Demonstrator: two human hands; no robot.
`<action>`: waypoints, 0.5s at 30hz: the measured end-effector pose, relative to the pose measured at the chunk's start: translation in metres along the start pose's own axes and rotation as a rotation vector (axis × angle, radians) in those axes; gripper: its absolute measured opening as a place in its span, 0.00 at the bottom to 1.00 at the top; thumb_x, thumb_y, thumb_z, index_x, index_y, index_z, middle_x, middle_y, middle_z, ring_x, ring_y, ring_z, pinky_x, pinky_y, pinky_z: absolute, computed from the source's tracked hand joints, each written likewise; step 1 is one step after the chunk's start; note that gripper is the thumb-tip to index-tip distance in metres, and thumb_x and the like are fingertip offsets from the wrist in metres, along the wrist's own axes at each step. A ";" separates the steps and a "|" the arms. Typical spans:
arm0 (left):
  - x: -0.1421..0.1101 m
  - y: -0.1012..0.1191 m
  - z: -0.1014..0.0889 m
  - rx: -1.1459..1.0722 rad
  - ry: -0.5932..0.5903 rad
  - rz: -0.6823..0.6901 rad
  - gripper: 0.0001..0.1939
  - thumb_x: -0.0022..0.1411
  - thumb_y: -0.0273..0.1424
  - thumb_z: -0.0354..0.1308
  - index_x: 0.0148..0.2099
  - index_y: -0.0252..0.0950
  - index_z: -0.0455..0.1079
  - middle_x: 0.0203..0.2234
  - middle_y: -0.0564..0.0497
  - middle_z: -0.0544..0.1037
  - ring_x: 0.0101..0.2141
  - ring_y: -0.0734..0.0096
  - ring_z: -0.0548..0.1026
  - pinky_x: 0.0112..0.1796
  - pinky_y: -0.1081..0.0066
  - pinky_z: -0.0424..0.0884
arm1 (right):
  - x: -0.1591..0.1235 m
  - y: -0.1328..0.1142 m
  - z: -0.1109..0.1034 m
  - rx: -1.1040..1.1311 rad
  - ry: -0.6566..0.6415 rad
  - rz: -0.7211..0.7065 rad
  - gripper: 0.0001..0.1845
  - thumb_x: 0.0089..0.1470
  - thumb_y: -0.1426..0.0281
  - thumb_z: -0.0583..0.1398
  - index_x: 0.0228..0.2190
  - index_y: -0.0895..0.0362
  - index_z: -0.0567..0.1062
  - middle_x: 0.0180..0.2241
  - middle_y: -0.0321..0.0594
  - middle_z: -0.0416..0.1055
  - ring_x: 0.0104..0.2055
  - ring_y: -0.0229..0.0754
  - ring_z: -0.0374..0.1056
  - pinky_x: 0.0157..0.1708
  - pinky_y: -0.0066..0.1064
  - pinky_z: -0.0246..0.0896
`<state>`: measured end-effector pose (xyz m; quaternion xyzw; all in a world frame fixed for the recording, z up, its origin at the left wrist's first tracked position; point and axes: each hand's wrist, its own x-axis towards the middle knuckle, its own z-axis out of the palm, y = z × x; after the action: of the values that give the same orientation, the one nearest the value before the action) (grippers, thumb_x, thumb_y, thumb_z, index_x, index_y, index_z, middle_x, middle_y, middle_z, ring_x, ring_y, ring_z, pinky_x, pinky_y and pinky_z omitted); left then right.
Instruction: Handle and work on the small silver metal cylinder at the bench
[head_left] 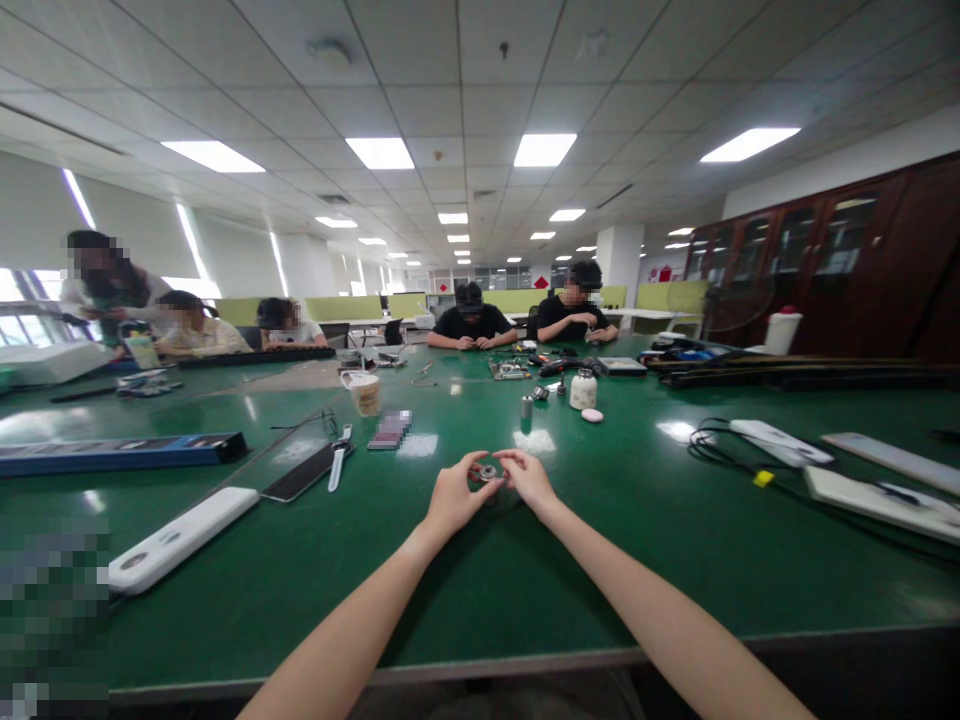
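Just above the green table [600, 600], a small round metal part [488, 473] with a ring-like face is held between my two hands. My left hand [454, 494] grips it from the left, thumb below and index finger curled over the top. From the right, the bent fingertips of my right hand [534, 482] close in on its edge. The underside of the part is hidden, and its exact kind is too small to make out. Beyond my hands stand a small metal cylinder [526, 412] and a white jar [583, 390], with a pale round lid [592, 416] beside the jar.
To the left lie a phone [390, 430], a white watch [340, 460], a dark flat panel [300, 475], a white power strip [184, 540] and a cup [365, 393]. White strips [780, 442] and black cables [712, 445] lie right. Several people sit across the table.
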<state>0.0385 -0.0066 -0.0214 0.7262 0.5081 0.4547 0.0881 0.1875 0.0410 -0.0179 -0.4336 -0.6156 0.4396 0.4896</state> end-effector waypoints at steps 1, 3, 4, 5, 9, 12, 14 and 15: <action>-0.001 -0.001 0.001 0.011 -0.014 -0.008 0.25 0.54 0.41 0.63 0.53 0.39 0.69 0.35 0.50 0.81 0.35 0.64 0.78 0.39 0.68 0.72 | -0.001 0.000 -0.002 -0.053 -0.002 -0.071 0.12 0.53 0.72 0.55 0.36 0.59 0.77 0.22 0.34 0.68 0.23 0.34 0.63 0.22 0.22 0.57; -0.001 -0.003 0.002 0.030 -0.049 -0.018 0.22 0.53 0.40 0.63 0.50 0.39 0.72 0.35 0.50 0.81 0.35 0.64 0.78 0.39 0.68 0.72 | -0.004 -0.001 -0.004 -0.196 -0.008 -0.201 0.12 0.54 0.66 0.57 0.36 0.57 0.78 0.24 0.36 0.71 0.25 0.35 0.64 0.24 0.24 0.57; -0.002 -0.004 0.002 0.035 -0.068 -0.021 0.20 0.53 0.39 0.63 0.48 0.39 0.73 0.35 0.50 0.81 0.35 0.64 0.78 0.39 0.69 0.71 | -0.006 -0.002 -0.005 -0.277 -0.016 -0.248 0.12 0.53 0.64 0.58 0.35 0.56 0.79 0.24 0.36 0.71 0.26 0.35 0.64 0.25 0.24 0.56; -0.002 -0.004 0.002 0.036 -0.084 -0.023 0.18 0.54 0.38 0.63 0.46 0.39 0.74 0.35 0.50 0.81 0.34 0.65 0.78 0.39 0.69 0.71 | -0.008 -0.003 -0.005 -0.351 -0.026 -0.283 0.13 0.52 0.62 0.59 0.35 0.55 0.79 0.24 0.36 0.72 0.25 0.35 0.64 0.25 0.24 0.55; -0.001 -0.003 0.000 0.027 -0.114 -0.019 0.15 0.54 0.35 0.61 0.45 0.38 0.74 0.33 0.50 0.81 0.33 0.66 0.77 0.38 0.70 0.71 | -0.013 -0.003 -0.003 -0.465 -0.058 -0.326 0.13 0.51 0.59 0.60 0.34 0.53 0.80 0.23 0.35 0.72 0.24 0.36 0.63 0.24 0.25 0.52; -0.001 -0.003 0.000 0.022 -0.115 -0.010 0.15 0.54 0.36 0.62 0.44 0.37 0.74 0.33 0.50 0.81 0.33 0.66 0.77 0.37 0.70 0.71 | -0.010 -0.003 -0.002 -0.436 -0.037 -0.326 0.13 0.52 0.60 0.60 0.33 0.54 0.80 0.24 0.36 0.72 0.24 0.36 0.63 0.25 0.25 0.54; -0.001 -0.004 0.000 0.027 -0.106 -0.006 0.16 0.54 0.37 0.62 0.45 0.38 0.74 0.34 0.50 0.81 0.34 0.66 0.77 0.37 0.71 0.71 | -0.005 -0.004 -0.004 -0.423 -0.009 -0.352 0.14 0.52 0.60 0.60 0.33 0.55 0.80 0.26 0.37 0.72 0.25 0.36 0.63 0.26 0.25 0.55; -0.001 -0.004 0.001 0.032 -0.100 -0.006 0.17 0.54 0.38 0.63 0.45 0.39 0.74 0.34 0.50 0.81 0.34 0.66 0.77 0.37 0.71 0.71 | -0.003 -0.004 -0.006 -0.426 0.013 -0.371 0.14 0.52 0.59 0.60 0.33 0.54 0.80 0.27 0.37 0.72 0.26 0.36 0.63 0.27 0.26 0.56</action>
<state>0.0363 -0.0057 -0.0249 0.7478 0.5123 0.4096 0.1030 0.1933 0.0378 -0.0134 -0.4094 -0.7598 0.2007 0.4634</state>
